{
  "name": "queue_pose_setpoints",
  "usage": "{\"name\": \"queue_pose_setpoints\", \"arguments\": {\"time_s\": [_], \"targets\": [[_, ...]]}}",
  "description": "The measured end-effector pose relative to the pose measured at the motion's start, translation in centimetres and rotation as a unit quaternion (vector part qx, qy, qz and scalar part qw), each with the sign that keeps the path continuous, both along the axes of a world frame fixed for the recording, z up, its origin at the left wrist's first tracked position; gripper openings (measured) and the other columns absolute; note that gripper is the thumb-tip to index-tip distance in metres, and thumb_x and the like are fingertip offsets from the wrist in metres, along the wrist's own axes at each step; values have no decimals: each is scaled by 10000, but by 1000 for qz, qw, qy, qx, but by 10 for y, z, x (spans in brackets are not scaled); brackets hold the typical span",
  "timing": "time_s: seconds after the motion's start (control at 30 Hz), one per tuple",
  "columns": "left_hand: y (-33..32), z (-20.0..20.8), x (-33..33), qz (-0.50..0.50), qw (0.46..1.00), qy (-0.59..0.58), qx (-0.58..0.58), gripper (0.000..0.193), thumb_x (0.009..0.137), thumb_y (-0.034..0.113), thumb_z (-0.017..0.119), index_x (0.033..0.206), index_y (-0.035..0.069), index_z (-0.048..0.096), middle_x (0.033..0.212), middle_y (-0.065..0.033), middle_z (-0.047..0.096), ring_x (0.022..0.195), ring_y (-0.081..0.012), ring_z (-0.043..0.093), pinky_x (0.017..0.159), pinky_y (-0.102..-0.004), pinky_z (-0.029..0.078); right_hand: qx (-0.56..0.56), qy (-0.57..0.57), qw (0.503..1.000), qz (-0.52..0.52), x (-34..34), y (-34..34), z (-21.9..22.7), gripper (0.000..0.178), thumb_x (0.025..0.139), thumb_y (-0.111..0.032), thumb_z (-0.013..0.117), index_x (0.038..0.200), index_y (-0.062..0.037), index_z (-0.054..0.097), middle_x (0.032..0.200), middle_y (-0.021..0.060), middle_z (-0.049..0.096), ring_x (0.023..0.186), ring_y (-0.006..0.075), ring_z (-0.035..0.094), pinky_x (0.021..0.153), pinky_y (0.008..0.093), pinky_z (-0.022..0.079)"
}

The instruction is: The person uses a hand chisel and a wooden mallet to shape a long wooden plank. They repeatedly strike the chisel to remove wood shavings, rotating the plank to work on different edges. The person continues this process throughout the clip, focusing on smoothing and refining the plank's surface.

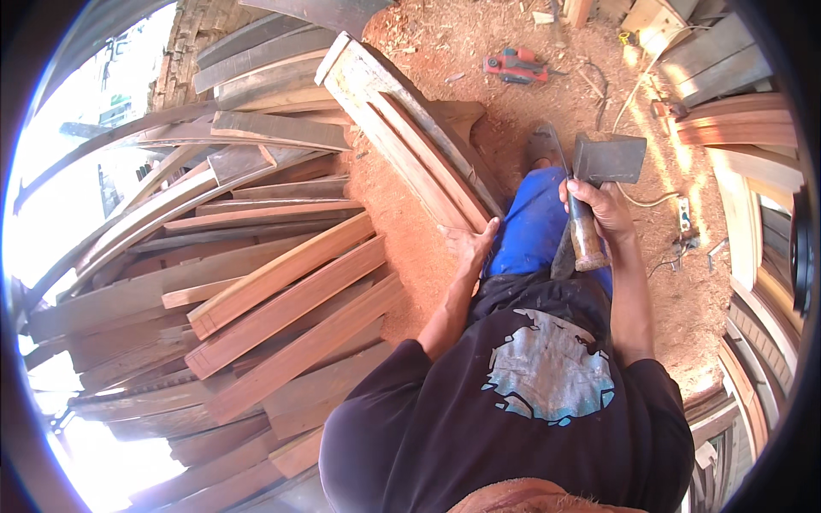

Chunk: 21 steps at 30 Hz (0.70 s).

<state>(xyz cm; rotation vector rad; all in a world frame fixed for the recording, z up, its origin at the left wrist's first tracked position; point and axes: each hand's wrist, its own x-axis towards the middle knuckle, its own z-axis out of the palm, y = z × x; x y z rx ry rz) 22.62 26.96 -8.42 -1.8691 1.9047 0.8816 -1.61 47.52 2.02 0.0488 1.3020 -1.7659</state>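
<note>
My left hand (470, 248) grips the near end of a reddish wooden strip (428, 167), with the thumb on one side and the fingers on the other. The strip lies along a long pale timber (369, 75) that slants away to the upper left. My right hand (601, 205) is closed round the handle of a hatchet-like tool (609, 160), held over my blue-trousered leg. Its broad, dark, squarish blade points right, and the thick handle's butt points toward me. A thin dark piece runs beside it; I cannot tell whether it belongs to the tool.
Sawn boards (291, 295) are stacked in layers on the left. A red power tool (516, 65) lies on the sawdust-covered floor ahead. Cords and a white power strip (684, 214) are on the right. Wooden frames (753, 227) and curved timbers stand along the right edge.
</note>
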Motion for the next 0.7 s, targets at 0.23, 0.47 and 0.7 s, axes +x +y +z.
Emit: {"name": "queue_pose_setpoints", "arguments": {"time_s": [0.23,0.47,0.7], "targets": [[27,-6,-20,13,991,-109,-71,1505,637,547,903,1573,-131,-59,1566,-424,247,1478,-503,294,1240,-487,266,14,-80,997,-15,-65,-12,-46,293,916,-342,751,872,-54,716,766,18,660,664,107,606,612,263,501],[18,2,-33,26,991,-116,-57,1490,630,517,903,1575,-131,-49,1566,-421,251,1481,-495,295,1241,-481,266,71,-122,990,11,-129,-7,-37,238,921,-295,741,883,-61,721,830,19,697,800,116,631,730,295,505],[-54,7,-74,23,1000,-10,7,1451,613,475,888,1578,-137,-7,1570,-417,256,1500,-471,279,1253,-451,250,103,-146,984,-16,-165,-3,-23,213,943,-269,737,932,-57,714,854,19,683,740,106,626,682,277,510]]}}
